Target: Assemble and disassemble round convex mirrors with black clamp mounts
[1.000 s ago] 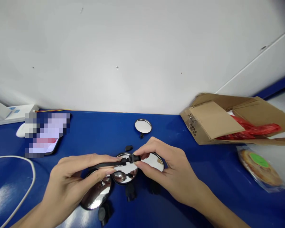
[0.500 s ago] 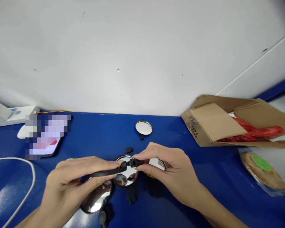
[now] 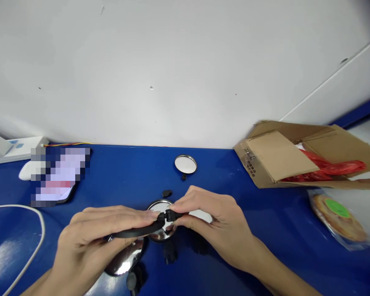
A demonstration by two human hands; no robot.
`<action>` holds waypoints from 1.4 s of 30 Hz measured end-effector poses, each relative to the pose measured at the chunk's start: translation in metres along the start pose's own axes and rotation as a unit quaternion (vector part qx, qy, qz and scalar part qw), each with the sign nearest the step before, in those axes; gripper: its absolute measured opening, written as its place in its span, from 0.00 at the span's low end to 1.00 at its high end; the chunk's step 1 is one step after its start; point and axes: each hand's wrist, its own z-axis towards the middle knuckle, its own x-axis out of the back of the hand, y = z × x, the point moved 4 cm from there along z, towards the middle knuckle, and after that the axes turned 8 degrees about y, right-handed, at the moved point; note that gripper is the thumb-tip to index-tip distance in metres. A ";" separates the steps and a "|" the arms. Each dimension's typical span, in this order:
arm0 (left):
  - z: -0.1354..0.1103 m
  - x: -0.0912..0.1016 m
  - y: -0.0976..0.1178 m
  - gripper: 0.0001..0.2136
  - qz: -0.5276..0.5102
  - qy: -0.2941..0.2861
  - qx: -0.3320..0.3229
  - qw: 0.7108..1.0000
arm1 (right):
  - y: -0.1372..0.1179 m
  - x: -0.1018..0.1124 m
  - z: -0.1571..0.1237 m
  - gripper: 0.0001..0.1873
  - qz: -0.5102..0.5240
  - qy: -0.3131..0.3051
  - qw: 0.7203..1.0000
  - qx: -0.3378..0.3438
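Black rubber strap spans the gap between the two hands, and its far end now dips lower and further toward the left than it did a moment ago. The left hand is closed around the strap, thumb underneath and fingers on top. The right hand pinches a black clip at the strap's other end, between thumb and fingers. Both hands have sunk closer together over a round mirror lying on the blue table, and the clip sits right above that mirror's middle. They now cover more of the two neighbouring mirrors: one by the right palm, the other under the left wrist. A fourth mirror lies further off, with a small black knob just below it, and a black cap sits just above the hands. Black mounts lie near the hands' lower edge. A cardboard box holding a red plastic bag stands to the right.
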 end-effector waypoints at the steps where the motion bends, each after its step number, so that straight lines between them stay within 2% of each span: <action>1: 0.000 -0.001 0.000 0.16 -0.003 0.000 0.007 1.000 | 0.000 0.000 0.000 0.09 -0.004 0.001 1.000 0.005; 6: 0.002 -0.002 0.001 0.06 -0.013 0.061 0.086 0.994 | -0.004 0.001 0.001 0.09 -0.040 -0.008 0.999 0.008; 11: 0.001 -0.001 0.001 0.21 -0.033 0.124 0.182 0.975 | -0.010 -0.006 0.001 0.12 -0.089 -0.028 0.995 0.026; 16: 0.000 -0.007 0.003 0.27 -0.070 0.123 0.241 0.960 | -0.010 -0.012 -0.003 0.11 -0.118 -0.016 0.989 0.086; 22: 0.000 -0.007 0.002 0.29 -0.075 0.104 0.266 0.955 | -0.009 -0.010 -0.004 0.13 -0.111 -0.062 0.989 0.074; 25: 0.000 -0.007 0.000 0.29 -0.077 0.098 0.267 0.956 | -0.009 -0.011 -0.004 0.13 -0.108 -0.066 0.989 0.082; 29: 0.003 -0.004 -0.004 0.25 -0.067 0.094 0.222 0.968 | -0.010 -0.013 -0.005 0.13 -0.108 -0.041 0.988 0.099; 32: 0.007 -0.001 -0.006 0.21 -0.030 0.072 0.116 0.990 | -0.010 -0.014 -0.006 0.12 -0.131 -0.018 0.984 0.118; 35: 0.005 -0.001 -0.007 0.29 0.010 0.038 0.027 0.999 | -0.012 -0.013 -0.006 0.11 -0.157 0.013 0.975 0.158; 38: 0.003 -0.003 -0.009 0.34 0.069 0.025 -0.003 0.997 | -0.013 -0.013 -0.005 0.12 -0.167 0.034 0.968 0.182; 42: 0.003 -0.003 -0.011 0.32 0.105 0.027 -0.018 0.994 | -0.015 -0.017 -0.008 0.13 -0.182 0.039 0.957 0.221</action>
